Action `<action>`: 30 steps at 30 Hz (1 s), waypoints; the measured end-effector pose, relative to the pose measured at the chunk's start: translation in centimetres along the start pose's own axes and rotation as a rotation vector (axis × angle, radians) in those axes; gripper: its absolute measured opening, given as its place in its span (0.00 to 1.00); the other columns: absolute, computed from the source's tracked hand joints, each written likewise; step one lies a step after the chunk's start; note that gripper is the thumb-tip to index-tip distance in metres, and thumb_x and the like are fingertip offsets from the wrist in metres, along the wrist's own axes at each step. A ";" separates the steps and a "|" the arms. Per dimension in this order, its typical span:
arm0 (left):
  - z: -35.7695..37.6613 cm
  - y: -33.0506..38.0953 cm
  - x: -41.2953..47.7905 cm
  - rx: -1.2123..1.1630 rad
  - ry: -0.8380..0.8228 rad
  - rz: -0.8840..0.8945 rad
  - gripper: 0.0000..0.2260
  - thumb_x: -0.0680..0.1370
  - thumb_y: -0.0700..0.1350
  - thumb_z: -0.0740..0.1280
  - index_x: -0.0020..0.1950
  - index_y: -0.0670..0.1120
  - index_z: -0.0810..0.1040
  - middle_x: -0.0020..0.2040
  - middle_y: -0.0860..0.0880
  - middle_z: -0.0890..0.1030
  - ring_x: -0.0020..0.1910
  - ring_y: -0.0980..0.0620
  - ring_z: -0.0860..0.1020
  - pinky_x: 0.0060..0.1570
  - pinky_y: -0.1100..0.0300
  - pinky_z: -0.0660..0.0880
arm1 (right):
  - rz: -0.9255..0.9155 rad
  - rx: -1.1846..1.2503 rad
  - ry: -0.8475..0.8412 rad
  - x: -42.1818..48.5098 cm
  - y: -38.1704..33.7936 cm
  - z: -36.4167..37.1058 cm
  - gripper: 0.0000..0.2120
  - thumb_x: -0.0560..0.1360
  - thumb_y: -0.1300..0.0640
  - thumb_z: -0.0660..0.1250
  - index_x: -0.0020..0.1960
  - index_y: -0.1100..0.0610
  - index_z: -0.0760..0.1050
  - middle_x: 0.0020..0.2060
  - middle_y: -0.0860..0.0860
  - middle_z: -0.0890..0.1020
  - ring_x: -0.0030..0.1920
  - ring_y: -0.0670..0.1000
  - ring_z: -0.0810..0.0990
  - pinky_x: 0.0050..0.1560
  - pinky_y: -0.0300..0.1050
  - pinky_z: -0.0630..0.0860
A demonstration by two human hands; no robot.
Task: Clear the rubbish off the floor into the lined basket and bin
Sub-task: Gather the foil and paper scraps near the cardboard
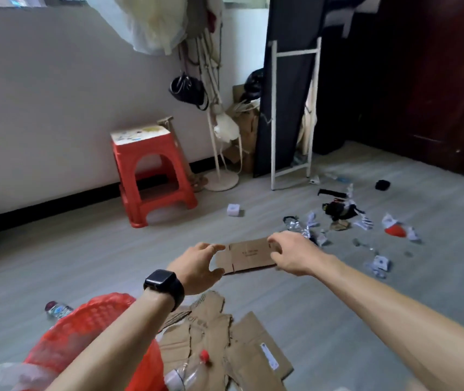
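mid-frame: left grip (197, 263) and right grip (290, 255) clamped on opposite ends of cardboard (249, 255). red basket (84, 328) lower left, flat boxes (225, 348) beside it; wrappers (338, 218) scattered right.

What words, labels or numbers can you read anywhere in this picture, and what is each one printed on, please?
No text can be read for certain.
Small cardboard piece, held between the left hand and right hand: one short dark printed line, too blurred.
Flattened cardboard on the floor: large print, too blurred and partly hidden.
White label on that cardboard: too small.
Small bottle: label blurred.
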State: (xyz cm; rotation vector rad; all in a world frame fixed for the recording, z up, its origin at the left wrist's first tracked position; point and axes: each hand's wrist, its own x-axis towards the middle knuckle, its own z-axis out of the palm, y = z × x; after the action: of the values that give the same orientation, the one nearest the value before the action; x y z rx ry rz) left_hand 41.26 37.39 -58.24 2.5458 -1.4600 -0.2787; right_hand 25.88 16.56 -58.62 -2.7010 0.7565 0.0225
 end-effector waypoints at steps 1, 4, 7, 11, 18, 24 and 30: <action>-0.1 1.7 0.8 -0.001 0.002 0.022 0.26 0.79 0.55 0.64 0.76 0.57 0.62 0.72 0.51 0.68 0.69 0.49 0.69 0.64 0.52 0.72 | 0.028 0.015 0.025 -0.8 1.7 -0.9 0.23 0.77 0.50 0.61 0.71 0.52 0.69 0.68 0.54 0.74 0.68 0.57 0.71 0.67 0.49 0.69; -0.2 6.2 2.5 -0.006 -0.007 0.074 0.26 0.78 0.54 0.65 0.75 0.56 0.63 0.71 0.50 0.69 0.68 0.48 0.70 0.64 0.50 0.72 | 0.102 0.068 0.083 -3.2 6.3 -3.0 0.21 0.77 0.51 0.62 0.70 0.53 0.70 0.67 0.54 0.75 0.66 0.56 0.72 0.65 0.49 0.70; 0.2 9.9 4.0 0.018 -0.032 0.111 0.27 0.78 0.53 0.65 0.76 0.55 0.63 0.70 0.50 0.69 0.66 0.48 0.71 0.62 0.51 0.74 | 0.189 0.116 0.140 -5.8 10.8 -3.7 0.21 0.76 0.51 0.62 0.68 0.52 0.71 0.65 0.53 0.75 0.65 0.56 0.73 0.64 0.49 0.71; 1.6 12.7 5.4 0.055 -0.069 0.132 0.26 0.77 0.54 0.65 0.74 0.55 0.65 0.69 0.50 0.71 0.65 0.47 0.73 0.60 0.50 0.75 | 0.264 0.171 0.159 -8.3 14.7 -2.0 0.21 0.77 0.50 0.63 0.70 0.51 0.70 0.66 0.52 0.75 0.66 0.55 0.73 0.65 0.48 0.70; 5.5 16.0 10.1 0.130 -0.186 0.188 0.26 0.77 0.54 0.65 0.75 0.55 0.64 0.71 0.49 0.70 0.67 0.47 0.72 0.64 0.52 0.72 | 0.401 0.238 0.083 -9.9 20.8 2.3 0.23 0.78 0.51 0.62 0.72 0.52 0.67 0.70 0.51 0.72 0.69 0.55 0.70 0.67 0.47 0.68; 10.5 17.2 16.3 0.160 -0.289 0.219 0.26 0.78 0.55 0.64 0.75 0.57 0.63 0.73 0.50 0.68 0.68 0.48 0.70 0.65 0.51 0.72 | 0.511 0.252 0.057 -7.4 25.8 5.7 0.24 0.78 0.51 0.61 0.73 0.51 0.65 0.71 0.50 0.68 0.69 0.56 0.69 0.65 0.47 0.69; 18.7 16.2 23.6 0.180 -0.406 0.205 0.27 0.78 0.52 0.64 0.77 0.54 0.62 0.73 0.49 0.66 0.70 0.47 0.68 0.67 0.53 0.69 | 0.560 0.201 -0.013 -1.8 32.5 9.1 0.26 0.78 0.51 0.61 0.75 0.52 0.62 0.73 0.52 0.66 0.69 0.58 0.68 0.66 0.48 0.68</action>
State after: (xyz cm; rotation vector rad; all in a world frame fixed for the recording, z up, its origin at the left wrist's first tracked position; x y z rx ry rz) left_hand 34.70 7.60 -73.61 2.5487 -1.9551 -0.6938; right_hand 8.54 -5.71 -77.18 -2.2217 1.4024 0.0907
